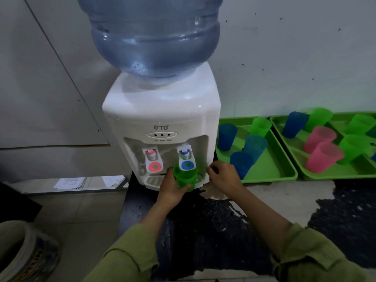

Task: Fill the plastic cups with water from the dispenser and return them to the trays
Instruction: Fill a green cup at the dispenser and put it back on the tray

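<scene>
A white water dispenser (162, 110) with a big blue bottle (154, 37) stands on a dark counter. My left hand (173, 186) grips a green cup (185, 177) pushed against the blue-marked tap lever (186, 160). The red-marked tap (154, 160) to its left is untouched. My right hand (222, 176) rests beside the dispenser's right lower corner, fingers loosely curled and holding nothing. Whether water flows into the cup I cannot tell.
Two green trays sit right of the dispenser. The near tray (270, 176) holds three blue cups and a green cup. The far tray (305, 174) holds pink, green and blue cups. Papers (71, 183) lie lower left. The counter (223, 220) is dark with worn pale patches.
</scene>
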Demonstrator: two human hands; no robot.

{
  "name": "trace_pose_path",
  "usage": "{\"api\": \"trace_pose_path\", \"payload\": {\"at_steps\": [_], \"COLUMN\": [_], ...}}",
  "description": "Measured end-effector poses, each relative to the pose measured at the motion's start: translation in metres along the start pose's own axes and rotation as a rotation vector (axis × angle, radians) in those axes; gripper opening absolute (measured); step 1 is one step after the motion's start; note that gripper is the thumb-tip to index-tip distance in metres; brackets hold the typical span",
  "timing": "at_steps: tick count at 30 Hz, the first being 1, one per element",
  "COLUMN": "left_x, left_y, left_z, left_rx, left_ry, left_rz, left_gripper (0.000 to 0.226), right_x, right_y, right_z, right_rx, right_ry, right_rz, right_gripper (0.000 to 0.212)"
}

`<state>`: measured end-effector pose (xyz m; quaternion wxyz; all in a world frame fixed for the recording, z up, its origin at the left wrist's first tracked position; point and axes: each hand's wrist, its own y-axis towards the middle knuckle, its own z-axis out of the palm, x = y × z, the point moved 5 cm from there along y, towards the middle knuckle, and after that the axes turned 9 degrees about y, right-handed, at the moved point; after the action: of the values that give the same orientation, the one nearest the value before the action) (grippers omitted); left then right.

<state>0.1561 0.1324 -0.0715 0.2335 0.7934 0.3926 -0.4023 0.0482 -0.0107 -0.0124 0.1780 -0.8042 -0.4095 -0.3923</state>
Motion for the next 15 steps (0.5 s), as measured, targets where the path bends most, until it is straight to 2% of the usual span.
{"api": "trace_pose_path", "payload": {"at_steps": [5, 8, 11, 15], "left_x": [-0.006, -0.01, -0.017, -0.031], "left_y": [-0.021, -0.034, -0.046, -0.064], "left_z": [0.008, 0.018, 0.026, 0.053], "left_rx": [-0.045, -0.098, -0.178, -0.161], "left_ry": [-0.013, 0.013, 0.064, 0.079], "left_rz": [-0.018, -0.034, -0.087, -0.113], "left_gripper": [0.067, 0.068, 0.066, 0.067], "right_x": [-0.032, -0.05, -0.072, -0.108], "right_y": [-0.01, -0.015, -0.021, -0.028], "right_z": [-0.019, -0.033, -0.047, -0.071], "right_rx": [0.028, 0.054, 0.099, 0.132], "right_ry": [-0.077, -0.108, -0.108, -0.113], "right_rz": [0.034, 0.044, 0.05, 0.064], "right_gripper": [0.023, 0.029, 0.022, 0.023]}}
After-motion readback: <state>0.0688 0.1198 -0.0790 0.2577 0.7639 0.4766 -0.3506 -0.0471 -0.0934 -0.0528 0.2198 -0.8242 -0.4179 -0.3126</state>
